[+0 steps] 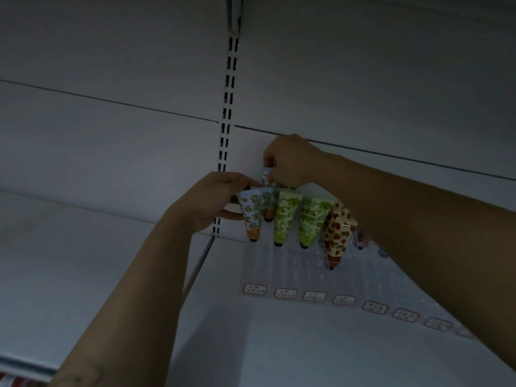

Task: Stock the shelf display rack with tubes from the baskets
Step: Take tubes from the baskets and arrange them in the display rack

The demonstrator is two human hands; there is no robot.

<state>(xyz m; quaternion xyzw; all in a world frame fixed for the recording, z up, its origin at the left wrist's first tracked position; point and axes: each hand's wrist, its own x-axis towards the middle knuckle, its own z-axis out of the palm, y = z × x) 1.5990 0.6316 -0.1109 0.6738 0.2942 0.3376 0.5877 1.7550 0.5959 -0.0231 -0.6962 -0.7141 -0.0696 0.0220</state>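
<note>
A clear stepped display rack point(296, 270) stands on the white shelf, with small red-framed labels along its front. Several tubes stand cap-down in its back rows: an orange-flowered tube point(250, 216), two green tubes point(285, 216) point(312, 220) and a red strawberry tube point(338, 234). My right hand point(290, 159) pinches the top of a light patterned tube point(265, 176) above the back left corner of the rack. My left hand point(215, 199) is curled at the rack's left end, fingers touching the orange-flowered tubes; what it grips is hidden.
The white shelf back panel has a slotted upright point(227, 107) just left of the rack. A thin metal rod point(196, 269) runs down along the shelf left of the rack. The baskets are out of view. The scene is dim.
</note>
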